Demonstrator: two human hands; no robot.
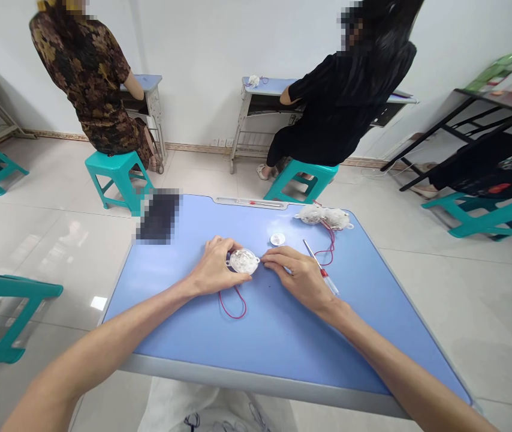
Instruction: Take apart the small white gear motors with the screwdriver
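On the blue desk (283,336) lies a round clear plastic part (244,261) with a red wire (233,304) looping out from under it toward me. My left hand (213,266) grips the part's left side with curled fingers. My right hand (294,273) pinches its right edge with thumb and forefinger. A small white round cap (277,239) rests just beyond the right hand. A red-handled screwdriver (321,268) lies slanted beside my right wrist.
Two more clear round parts (325,217) with red wires sit at the desk's far right corner. A blurred dark object (159,216) lies at the far left corner. Two people sit on teal stools (119,174) at desks by the wall ahead.
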